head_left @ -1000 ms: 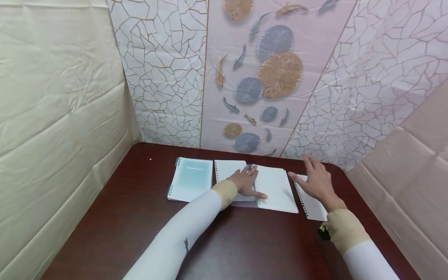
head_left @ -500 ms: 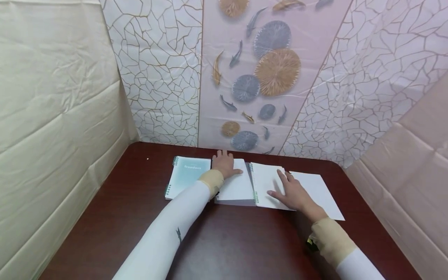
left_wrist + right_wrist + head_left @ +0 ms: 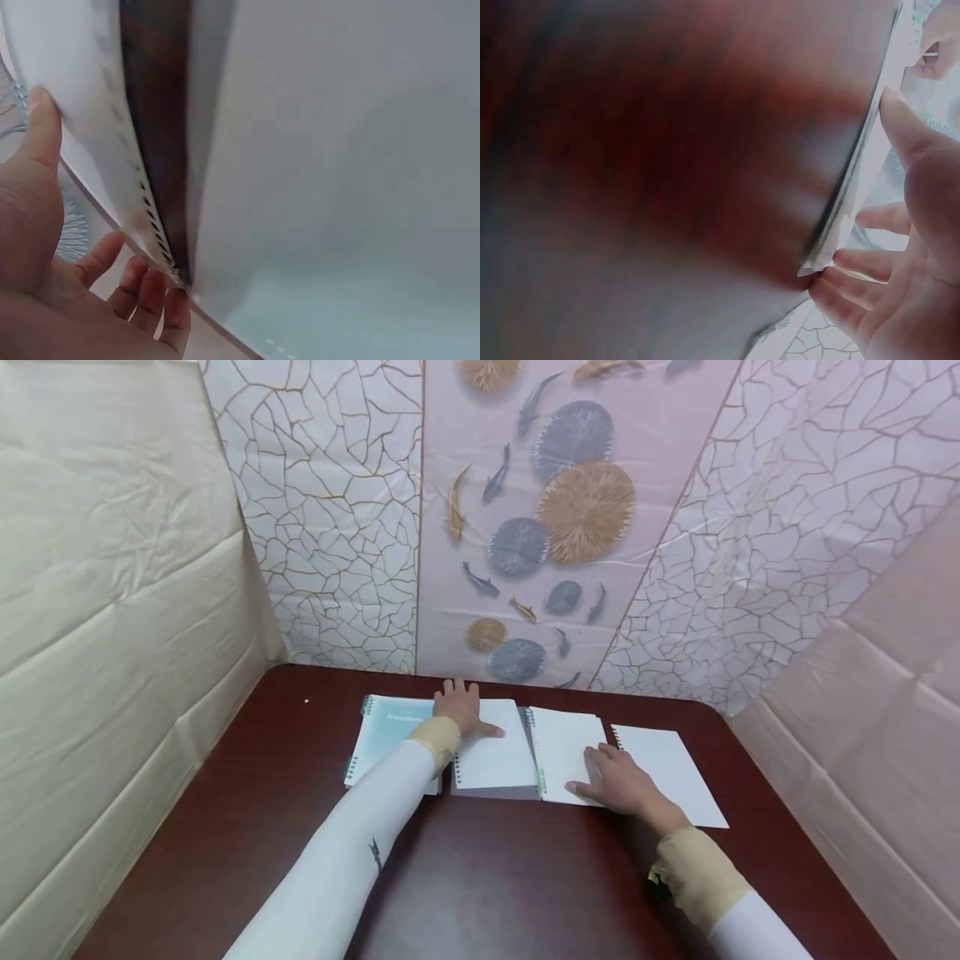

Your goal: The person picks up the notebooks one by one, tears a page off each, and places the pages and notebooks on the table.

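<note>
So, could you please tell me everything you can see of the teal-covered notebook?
The teal-covered notebook lies closed and flat at the left end of the row on the dark red-brown table. Its pale teal cover carries small white lettering and fades paler towards the near end; spiral binding runs down its left edge. The left hand and forearm overlap its right edge.

The head camera looks down across the table (image 3: 480, 877) from above; both wrist cameras sit close against its paper sheets.
</note>
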